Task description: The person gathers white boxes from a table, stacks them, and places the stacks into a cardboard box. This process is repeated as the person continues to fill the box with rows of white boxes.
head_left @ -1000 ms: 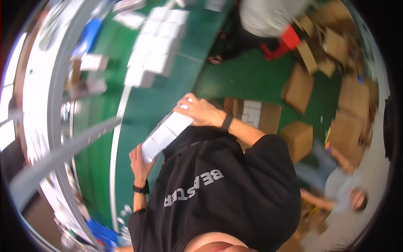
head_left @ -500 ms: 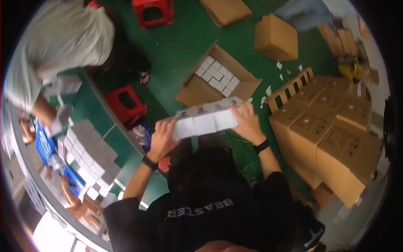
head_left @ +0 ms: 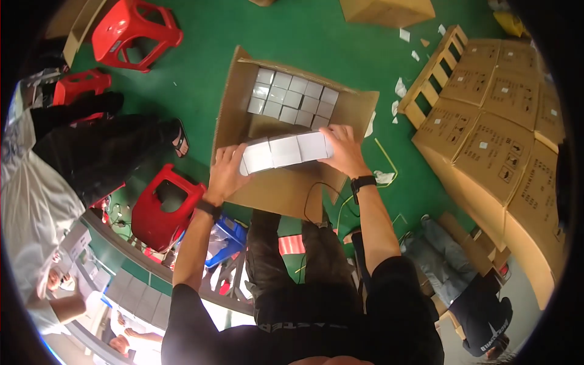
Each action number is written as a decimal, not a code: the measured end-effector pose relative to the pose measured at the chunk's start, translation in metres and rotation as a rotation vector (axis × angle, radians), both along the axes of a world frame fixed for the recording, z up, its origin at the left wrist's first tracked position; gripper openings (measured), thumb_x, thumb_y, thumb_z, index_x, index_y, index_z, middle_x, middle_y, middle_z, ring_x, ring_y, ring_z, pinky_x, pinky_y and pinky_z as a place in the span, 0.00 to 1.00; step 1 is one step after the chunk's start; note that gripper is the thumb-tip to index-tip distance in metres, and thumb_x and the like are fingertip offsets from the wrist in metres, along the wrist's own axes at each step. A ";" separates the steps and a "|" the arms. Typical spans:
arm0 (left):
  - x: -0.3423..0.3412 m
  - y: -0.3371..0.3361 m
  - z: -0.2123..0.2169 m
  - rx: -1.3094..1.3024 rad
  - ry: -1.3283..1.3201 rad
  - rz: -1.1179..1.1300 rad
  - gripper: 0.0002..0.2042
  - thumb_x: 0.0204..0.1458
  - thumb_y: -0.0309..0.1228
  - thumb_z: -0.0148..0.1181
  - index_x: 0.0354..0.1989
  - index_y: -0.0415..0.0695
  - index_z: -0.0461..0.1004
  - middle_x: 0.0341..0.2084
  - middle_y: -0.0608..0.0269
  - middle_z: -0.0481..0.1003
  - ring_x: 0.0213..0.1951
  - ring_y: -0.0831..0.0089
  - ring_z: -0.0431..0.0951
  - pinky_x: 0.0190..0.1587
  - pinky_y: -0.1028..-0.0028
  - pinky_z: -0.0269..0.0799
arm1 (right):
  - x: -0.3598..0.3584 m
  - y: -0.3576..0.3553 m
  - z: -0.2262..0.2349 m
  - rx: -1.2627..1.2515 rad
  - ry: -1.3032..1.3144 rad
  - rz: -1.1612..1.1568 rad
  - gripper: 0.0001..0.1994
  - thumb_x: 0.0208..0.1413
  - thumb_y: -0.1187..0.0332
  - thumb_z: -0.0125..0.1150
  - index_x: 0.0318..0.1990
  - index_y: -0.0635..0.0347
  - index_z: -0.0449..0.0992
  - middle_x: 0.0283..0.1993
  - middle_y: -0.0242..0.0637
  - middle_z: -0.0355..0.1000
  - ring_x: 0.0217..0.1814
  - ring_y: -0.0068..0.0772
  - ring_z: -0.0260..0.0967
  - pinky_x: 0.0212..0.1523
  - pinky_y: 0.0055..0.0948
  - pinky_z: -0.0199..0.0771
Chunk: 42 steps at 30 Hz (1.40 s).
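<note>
White cardboard is catching the light between two bare hands, and from where I'm standing, both arms are reaching forward over an open carton (head_left: 229, 109) on the green floor (head_left: 204, 36). The left hand (head_left: 227, 173) is clasping one end of a short row of white boxes (head_left: 286, 152), its fingers curling around the outer side and its thumb lying along the near edge. The right hand (head_left: 345, 149) is cupping the opposite end, fingers folding over it, thumb tucking against the near side. Each grip is pressing inward, so the row is being squeezed endwise between the two palms. It is slanting a little, its right end sitting farther from the body than its left.

Both forearms are angling inward from the black sleeves, and a dark band (head_left: 208, 210) is circling the left wrist, with another (head_left: 363, 181) circling the right. The row is hovering over the carton, just nearer the body than the white boxes already packed (head_left: 292, 97) along its far side; I can't tell whether it is touching anything below.

To the left, a red stool (head_left: 146, 213) is standing near the desk (head_left: 125, 263); to the right, big sealed cartons (head_left: 486, 121) are sitting stacked beside a wooden slatted frame (head_left: 428, 92).
</note>
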<state>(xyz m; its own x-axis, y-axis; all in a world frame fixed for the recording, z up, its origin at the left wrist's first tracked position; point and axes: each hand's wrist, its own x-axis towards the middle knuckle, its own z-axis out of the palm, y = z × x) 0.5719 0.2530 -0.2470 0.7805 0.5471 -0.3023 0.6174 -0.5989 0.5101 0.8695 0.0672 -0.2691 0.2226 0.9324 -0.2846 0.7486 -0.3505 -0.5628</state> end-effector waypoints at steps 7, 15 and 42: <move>0.061 0.059 -0.100 -0.127 0.183 -0.312 0.40 0.37 0.33 0.76 0.64 0.49 0.66 0.56 0.60 0.70 0.59 0.52 0.65 0.56 0.57 0.74 | -0.035 -0.026 -0.077 -0.236 0.060 -0.468 0.42 0.31 0.66 0.83 0.61 0.44 0.69 0.59 0.33 0.66 0.65 0.50 0.57 0.56 0.47 0.75; 0.068 0.070 -0.217 -0.288 0.343 -0.344 0.45 0.34 0.30 0.78 0.66 0.48 0.63 0.60 0.58 0.68 0.60 0.49 0.63 0.64 0.59 0.65 | -0.049 -0.028 -0.192 -0.220 0.096 -0.548 0.41 0.31 0.69 0.83 0.59 0.46 0.70 0.58 0.33 0.66 0.65 0.51 0.57 0.57 0.47 0.74; 0.046 -0.016 -0.165 -0.125 0.489 -0.022 0.22 0.52 0.26 0.55 0.58 0.47 0.71 0.58 0.55 0.72 0.62 0.54 0.70 0.58 0.53 0.71 | -0.144 -0.032 -0.166 -0.224 0.053 -0.350 0.24 0.53 0.71 0.64 0.59 0.58 0.69 0.56 0.50 0.68 0.59 0.55 0.66 0.60 0.49 0.67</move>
<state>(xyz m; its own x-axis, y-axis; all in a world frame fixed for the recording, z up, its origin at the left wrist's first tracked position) 0.6181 0.2371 -0.4117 0.5423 0.4685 -0.6974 0.7900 -0.5671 0.2333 0.7257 0.0354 -0.4356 0.4945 0.7171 -0.4911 0.5349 -0.6964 -0.4784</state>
